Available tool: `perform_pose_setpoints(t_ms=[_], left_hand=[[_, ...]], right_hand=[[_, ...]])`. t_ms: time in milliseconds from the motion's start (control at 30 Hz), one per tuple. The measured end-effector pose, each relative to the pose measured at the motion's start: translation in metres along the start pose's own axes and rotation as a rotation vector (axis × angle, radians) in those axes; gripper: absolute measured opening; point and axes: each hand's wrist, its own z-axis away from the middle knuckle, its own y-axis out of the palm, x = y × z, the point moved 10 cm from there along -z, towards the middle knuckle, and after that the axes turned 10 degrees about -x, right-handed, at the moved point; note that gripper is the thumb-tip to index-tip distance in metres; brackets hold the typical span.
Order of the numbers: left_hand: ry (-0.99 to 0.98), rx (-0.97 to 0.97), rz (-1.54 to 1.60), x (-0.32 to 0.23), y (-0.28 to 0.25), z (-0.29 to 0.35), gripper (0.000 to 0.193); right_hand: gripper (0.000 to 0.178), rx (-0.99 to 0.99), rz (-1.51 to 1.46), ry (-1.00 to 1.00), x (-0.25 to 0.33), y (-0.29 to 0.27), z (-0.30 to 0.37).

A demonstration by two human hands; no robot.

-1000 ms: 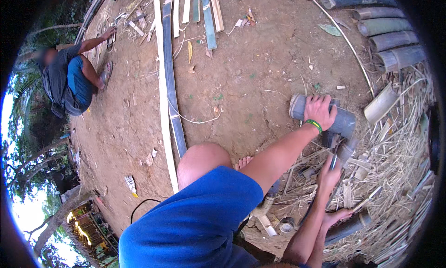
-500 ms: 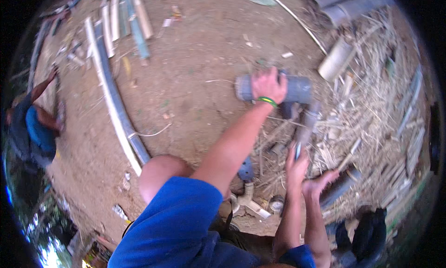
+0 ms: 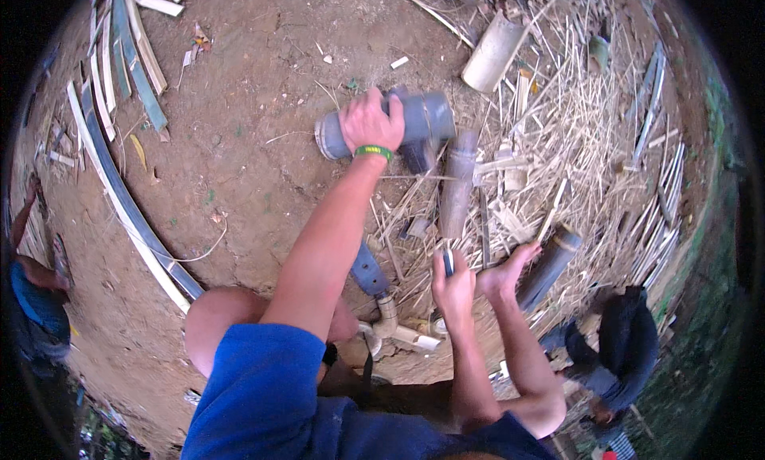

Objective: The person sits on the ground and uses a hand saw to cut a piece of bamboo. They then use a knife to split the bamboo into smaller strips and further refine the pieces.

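Holds the grey bamboo section (image 3: 422,119) sideways across a dark support (image 3: 419,159) with the left hand (image 3: 370,125) curled firmly over its top, and closes the right hand (image 3: 454,288) around the near end of a long brownish-grey tool (image 3: 457,190), blurred and just beside the section's right end. Seems at an early stage, with no split visible and most work on the section probably left. Compared with half a second ago, keeps both grips, with the section farther left in view.
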Motion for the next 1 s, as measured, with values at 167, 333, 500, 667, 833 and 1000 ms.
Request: perform_pose_setpoints(t_ms=[167,333,500,667,833,1000], left_hand=[[-0.257,0.048,-0.12,0.019,0.014,-0.032,0.038],[-0.109,-0.025,-0.094,0.018,0.006,-0.014,0.042],[-0.11,0.001,-0.086,0.01,0.007,-0.012,0.048],[-0.107,0.0,-0.088,0.016,0.012,-0.01,0.053],[-0.118,0.046,-0.111,0.015,0.01,-0.013,0.068],[0.214,0.113,-0.08,-0.01,-0.001,0.0,0.103]], right_hand=[[0.041,0.215,-0.026,0.078,0.025,0.037,-0.039],[0.039,0.033,-0.097,-0.117,0.015,-0.015,-0.037],[0.047,0.427,-0.689,0.383,-0.029,0.024,-0.042],[0.041,-0.053,-0.179,-0.21,0.02,-0.03,-0.043],[0.033,0.007,-0.366,-0.077,0.005,-0.02,-0.048],[0.039,-0.358,-0.314,-0.076,-0.036,-0.024,-0.05]])
